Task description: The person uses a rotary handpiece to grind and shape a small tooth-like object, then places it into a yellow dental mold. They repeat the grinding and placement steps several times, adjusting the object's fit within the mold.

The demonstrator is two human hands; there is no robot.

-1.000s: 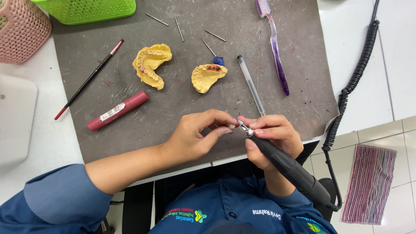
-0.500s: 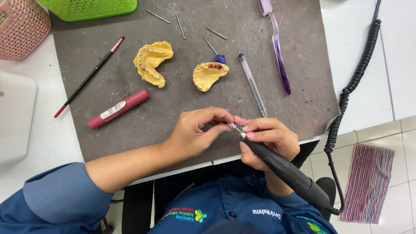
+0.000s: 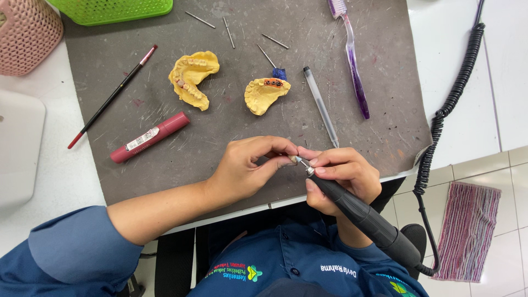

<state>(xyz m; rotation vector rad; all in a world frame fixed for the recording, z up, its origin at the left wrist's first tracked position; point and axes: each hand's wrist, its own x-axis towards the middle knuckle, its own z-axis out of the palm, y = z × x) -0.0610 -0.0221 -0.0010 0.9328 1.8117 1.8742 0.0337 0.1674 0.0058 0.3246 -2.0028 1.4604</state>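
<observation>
A dark grey mat (image 3: pixel 220 148), scratched and dusted with pale marks, covered the middle of a white table (image 3: pixel 49 181). At the mat's near edge the left hand (image 3: pixel 247 168) was closed, pinching a tiny workpiece (image 3: pixel 294 160) between thumb and fingertips; the piece was too small to make out. The right hand (image 3: pixel 344 176) was wrapped around a black rotary handpiece (image 3: pixel 368 220), its metal tip touching the workpiece. A coiled black cord (image 3: pixel 445 121) ran from the handpiece up along the table's right side.

Farther back on the mat lay two yellow dental casts (image 3: pixel 192 77), a red tube (image 3: pixel 148 137), a thin red-tipped brush (image 3: pixel 110 99), a clear pen (image 3: pixel 322 107), a purple toothbrush (image 3: pixel 352 60) and several loose metal burs (image 3: pixel 228 30). A green basket (image 3: pixel 121 8) and a pink basket (image 3: pixel 25 36) stood at the far edge. On the white tiled floor (image 3: pixel 511 181) at right lay a striped mat (image 3: pixel 467 231).
</observation>
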